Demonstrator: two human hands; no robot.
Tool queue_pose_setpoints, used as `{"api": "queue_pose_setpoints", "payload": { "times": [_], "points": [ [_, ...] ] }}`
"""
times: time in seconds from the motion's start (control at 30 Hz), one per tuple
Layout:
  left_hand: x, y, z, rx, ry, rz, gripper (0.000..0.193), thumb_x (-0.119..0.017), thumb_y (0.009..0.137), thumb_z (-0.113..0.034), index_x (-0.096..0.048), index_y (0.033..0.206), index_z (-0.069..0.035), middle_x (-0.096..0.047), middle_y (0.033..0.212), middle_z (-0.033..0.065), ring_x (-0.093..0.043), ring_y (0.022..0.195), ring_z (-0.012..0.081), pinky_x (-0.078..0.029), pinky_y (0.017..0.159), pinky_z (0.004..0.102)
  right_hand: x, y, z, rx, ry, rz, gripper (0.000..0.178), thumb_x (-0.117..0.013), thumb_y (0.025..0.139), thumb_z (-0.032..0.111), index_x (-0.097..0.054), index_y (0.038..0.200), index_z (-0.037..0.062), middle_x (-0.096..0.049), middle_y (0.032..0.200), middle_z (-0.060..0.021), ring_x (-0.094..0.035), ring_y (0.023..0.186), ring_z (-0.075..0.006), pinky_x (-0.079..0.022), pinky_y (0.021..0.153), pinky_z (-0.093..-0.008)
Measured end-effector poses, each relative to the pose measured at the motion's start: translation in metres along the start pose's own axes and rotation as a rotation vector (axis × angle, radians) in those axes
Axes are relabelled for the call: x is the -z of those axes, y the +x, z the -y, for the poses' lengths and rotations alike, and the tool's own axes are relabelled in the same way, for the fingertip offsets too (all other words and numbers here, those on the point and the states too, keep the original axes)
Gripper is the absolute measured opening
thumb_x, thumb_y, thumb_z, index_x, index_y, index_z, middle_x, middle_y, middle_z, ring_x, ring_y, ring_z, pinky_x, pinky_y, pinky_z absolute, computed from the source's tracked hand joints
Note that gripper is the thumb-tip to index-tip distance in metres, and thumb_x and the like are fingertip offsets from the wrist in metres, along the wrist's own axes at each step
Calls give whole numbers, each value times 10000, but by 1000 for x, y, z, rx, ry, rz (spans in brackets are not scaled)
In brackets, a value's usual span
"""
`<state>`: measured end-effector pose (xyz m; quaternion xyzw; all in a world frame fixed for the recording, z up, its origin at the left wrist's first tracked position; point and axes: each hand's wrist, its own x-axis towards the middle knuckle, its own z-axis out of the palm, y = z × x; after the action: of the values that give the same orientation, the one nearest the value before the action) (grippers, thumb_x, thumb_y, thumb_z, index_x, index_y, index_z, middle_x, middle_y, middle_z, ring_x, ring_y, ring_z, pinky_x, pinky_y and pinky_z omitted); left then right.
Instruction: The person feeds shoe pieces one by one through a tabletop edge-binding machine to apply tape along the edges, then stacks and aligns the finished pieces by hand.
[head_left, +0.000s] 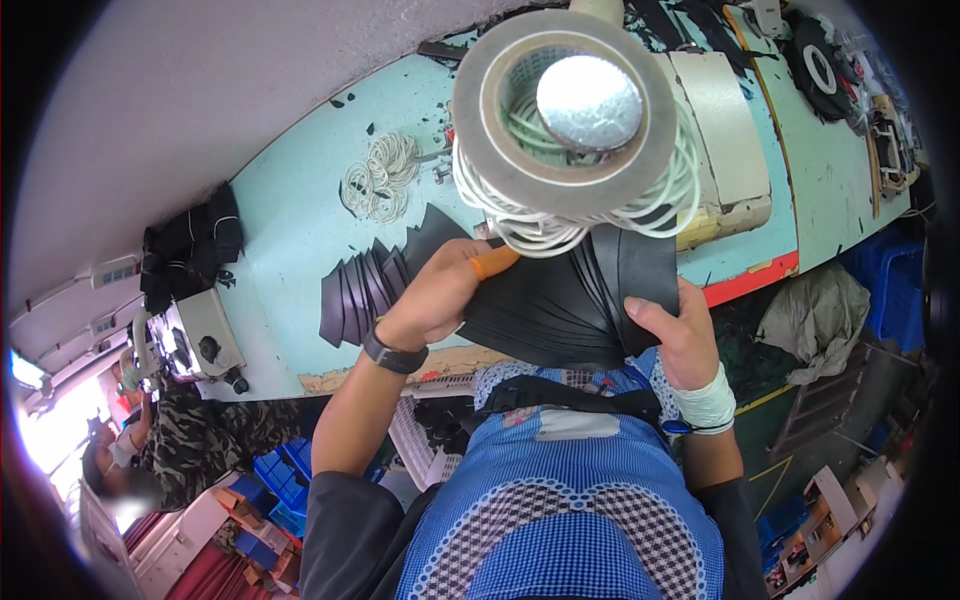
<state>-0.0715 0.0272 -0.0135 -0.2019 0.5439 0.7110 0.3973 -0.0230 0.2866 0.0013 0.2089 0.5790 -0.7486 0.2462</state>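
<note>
A fanned stack of black leather-like pieces (545, 320) spreads between my hands, just in front of the table's front edge. My left hand (445, 290), with an orange finger cover on one finger, is closed on the stack's left side. At its right end, my right hand (675, 335) pinches the pieces, thumb on top and the other fingers largely hidden beneath. Left of my left hand, another row of overlapping dark pieces (355, 295) lies on the pale green table (285, 235). White cord loops hang over the upper part of the black stack.
A large tape roll (475, 100) with white cord loops (660, 200) rises above the work, beside a cream sewing machine (720, 130). Coiled white cord (385, 175) lies farther left. Blue crates (890, 285) and a grey-green cloth (820, 320) are at right. Another person (125, 445) is at far left.
</note>
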Motion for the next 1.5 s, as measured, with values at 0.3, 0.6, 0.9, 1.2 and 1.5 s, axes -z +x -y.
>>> {"api": "queue_pose_setpoints", "payload": {
  "times": [0.3, 0.6, 0.9, 1.2, 1.5],
  "points": [
    [-6, -1, -5, 10, 195, 59, 303, -538, 981, -124, -623, 1183, 86, -673, 1058, 73, -596, 925, 80, -494, 800, 213, -2, -1, 1, 13, -48, -43, 291, -630, 840, 55, -629, 1103, -71, -688, 1020, -91, -617, 928, -136, -475, 863, -278],
    [-13, -7, -23, 73, 201, -9, 302, -537, 995, -150, -650, 1112, 105, -703, 934, 83, -646, 809, 82, -508, 675, 184, 1, 2, -4, 27, -34, -22, 299, -629, 846, 55, -621, 1117, -70, -683, 1044, -94, -616, 957, -142, -472, 886, -283],
    [-33, -1, 13, -225, 443, 39, 280, -631, 944, -186, -678, 1097, 43, -722, 935, 69, -613, 805, 75, -501, 744, 252, 10, -11, 10, 194, -128, -50, 351, -647, 856, 10, -581, 1196, -48, -649, 1139, -81, -608, 983, -130, -462, 896, -263],
    [-38, -28, -5, -307, 636, 244, 268, -672, 914, -145, -664, 1111, 36, -736, 960, 128, -622, 798, 93, -512, 775, 281, 43, 63, 16, 816, -1689, -621, 635, -649, 761, 38, -444, 1358, -32, -504, 1320, -250, -432, 1276, -460, -341, 1098, -471],
    [-20, -30, -9, -188, 562, 234, 245, -735, 871, -155, -698, 1028, 30, -721, 848, 57, -589, 770, 47, -504, 704, 242, 5, -12, 7, 43, -332, 759, 520, -696, 904, 262, -530, 1290, -44, -659, 1134, -147, -610, 1045, -175, -473, 943, -317]
  ]
}}
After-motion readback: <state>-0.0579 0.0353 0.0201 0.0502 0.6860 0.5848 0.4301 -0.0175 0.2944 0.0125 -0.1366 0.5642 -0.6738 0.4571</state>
